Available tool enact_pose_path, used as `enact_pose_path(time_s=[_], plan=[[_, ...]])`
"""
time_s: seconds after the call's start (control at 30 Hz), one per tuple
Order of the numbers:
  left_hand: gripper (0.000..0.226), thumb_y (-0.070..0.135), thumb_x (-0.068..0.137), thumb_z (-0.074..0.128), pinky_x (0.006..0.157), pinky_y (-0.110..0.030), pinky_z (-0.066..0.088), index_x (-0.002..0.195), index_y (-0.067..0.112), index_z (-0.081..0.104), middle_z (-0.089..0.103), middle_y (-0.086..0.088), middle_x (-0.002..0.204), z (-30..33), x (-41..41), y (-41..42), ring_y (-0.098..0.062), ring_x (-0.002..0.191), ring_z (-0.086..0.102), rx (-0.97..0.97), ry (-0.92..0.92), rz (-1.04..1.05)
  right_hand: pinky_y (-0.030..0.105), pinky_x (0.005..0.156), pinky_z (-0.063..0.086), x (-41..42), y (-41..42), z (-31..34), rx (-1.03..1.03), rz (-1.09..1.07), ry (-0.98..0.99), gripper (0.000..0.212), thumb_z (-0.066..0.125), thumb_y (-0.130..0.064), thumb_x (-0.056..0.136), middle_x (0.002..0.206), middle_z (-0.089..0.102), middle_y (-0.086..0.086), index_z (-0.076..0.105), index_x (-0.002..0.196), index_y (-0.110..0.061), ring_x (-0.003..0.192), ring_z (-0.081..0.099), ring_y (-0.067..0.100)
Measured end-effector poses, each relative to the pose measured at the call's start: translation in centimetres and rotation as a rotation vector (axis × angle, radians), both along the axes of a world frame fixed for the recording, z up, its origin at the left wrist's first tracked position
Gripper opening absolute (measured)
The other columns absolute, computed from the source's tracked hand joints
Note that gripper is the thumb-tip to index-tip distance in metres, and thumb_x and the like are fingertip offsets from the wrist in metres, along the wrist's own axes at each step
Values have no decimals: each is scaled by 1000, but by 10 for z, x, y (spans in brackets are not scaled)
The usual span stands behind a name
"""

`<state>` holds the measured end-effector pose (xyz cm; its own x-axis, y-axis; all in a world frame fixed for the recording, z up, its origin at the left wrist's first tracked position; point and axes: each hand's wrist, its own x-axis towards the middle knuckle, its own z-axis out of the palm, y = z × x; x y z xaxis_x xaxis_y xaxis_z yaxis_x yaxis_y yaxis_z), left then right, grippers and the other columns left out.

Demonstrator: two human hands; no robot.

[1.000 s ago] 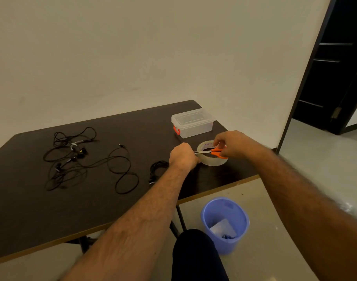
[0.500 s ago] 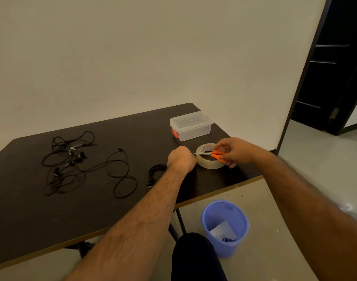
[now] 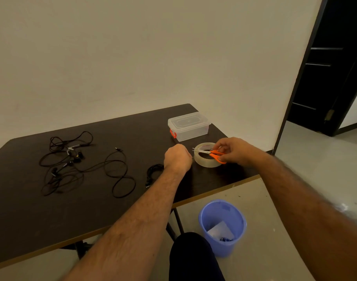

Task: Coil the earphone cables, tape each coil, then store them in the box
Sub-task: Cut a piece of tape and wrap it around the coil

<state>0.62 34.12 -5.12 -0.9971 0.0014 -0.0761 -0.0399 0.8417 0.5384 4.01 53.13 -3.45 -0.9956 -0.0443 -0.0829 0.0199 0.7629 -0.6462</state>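
A clear tape roll point(image 3: 206, 162) lies flat on the dark table point(image 3: 92, 209) near its right edge. My right hand point(image 3: 233, 150) grips orange-handled scissors point(image 3: 211, 152) over the roll, blades pointing left. My left hand point(image 3: 177, 158) is fisted just left of the roll, pinching what looks like a pulled tape end. A small coiled black earphone cable point(image 3: 153, 172) lies left of that hand. Loose tangled earphone cables point(image 3: 72, 163) spread over the table's left part. The clear lidded box point(image 3: 188, 126) with a red latch stands behind the roll.
A blue plastic bin point(image 3: 222, 222) with scraps stands on the floor below the table's front edge. My dark-clad knee point(image 3: 193, 258) is beside it. An open dark doorway point(image 3: 333, 67) is at the far right.
Both hands stayed at the tape roll with little shift. The scissors' blades remain pointed toward my left hand.
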Motion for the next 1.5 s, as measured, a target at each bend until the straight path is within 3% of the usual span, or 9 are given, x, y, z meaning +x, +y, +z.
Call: enact_pose_path(time_s=[0.07, 0.23, 0.4, 0.6, 0.7, 0.83, 0.97, 1.13, 1.5], plan=[[13, 21, 91, 69, 77, -32, 55, 102, 16, 73, 68, -4, 98, 2, 0, -2, -17, 90, 64, -20, 7, -2, 40, 96, 53, 1, 0, -2, 27, -17, 31, 36, 77, -19, 84, 125, 65, 6, 64, 117, -23, 108, 62, 23], [12, 21, 86, 72, 77, -35, 57, 98, 17, 73, 68, -3, 95, 14, 2, -13, -17, 88, 64, -74, 5, -11, 33, 86, 52, 0, -4, -4, 140, -129, 121, 38, 78, -33, 82, 120, 66, 6, 64, 115, -22, 97, 60, 17], [19, 21, 81, 76, 87, -38, 55, 99, 14, 73, 68, -4, 99, 22, 6, -20, -18, 94, 63, -94, -58, -66, 36, 87, 53, -4, -14, 0, 239, -277, 137, 41, 78, -39, 80, 112, 67, 6, 67, 113, -17, 92, 58, 17], [22, 18, 80, 76, 95, -43, 52, 101, 12, 74, 68, -6, 105, 22, 14, -27, -20, 100, 61, 66, -127, -63, 36, 79, 60, -6, -17, 2, 12, -341, 71, 39, 78, -32, 82, 104, 63, 5, 65, 113, -13, 90, 64, 22], [18, 13, 83, 73, 96, -41, 53, 100, 8, 73, 67, -10, 106, 22, 20, -26, -17, 89, 57, 208, -204, -46, 34, 71, 60, 1, -15, 6, -145, -402, 162, 37, 74, -32, 86, 105, 62, 6, 61, 117, -15, 80, 65, 19], [13, 11, 83, 70, 74, -31, 46, 96, 7, 72, 68, -12, 108, 23, 24, -25, -17, 79, 49, 318, -273, -17, 29, 59, 55, 24, -12, 15, -463, -208, -25, 26, 64, -27, 95, 97, 68, 12, 62, 116, -11, 68, 58, 16], [10, 18, 89, 66, 55, -24, 37, 88, 10, 72, 71, -7, 92, 23, 25, -23, -11, 65, 47, 356, -284, 10, 25, 52, 48, 48, -2, 13, -536, 34, -297, 32, 54, -34, 99, 88, 71, 10, 63, 114, -7, 59, 58, 12], [14, 19, 92, 61, 48, -21, 33, 88, 9, 70, 65, -2, 80, 25, 27, -21, -7, 54, 42, 402, -273, 40, 24, 52, 51, 62, -2, -4, -576, 212, -543, 62, 44, -54, 90, 102, 71, 13, 57, 124, -4, 68, 62, 16], [12, 15, 91, 61, 37, -14, 29, 92, 8, 70, 62, 2, 70, 36, 28, -20, -5, 46, 38, 490, -358, 86, 16, 40, 41, 49, -23, -11, -714, 240, -571, 60, 37, -54, 97, 101, 70, 14, 54, 121, -3, 55, 56, 12]])
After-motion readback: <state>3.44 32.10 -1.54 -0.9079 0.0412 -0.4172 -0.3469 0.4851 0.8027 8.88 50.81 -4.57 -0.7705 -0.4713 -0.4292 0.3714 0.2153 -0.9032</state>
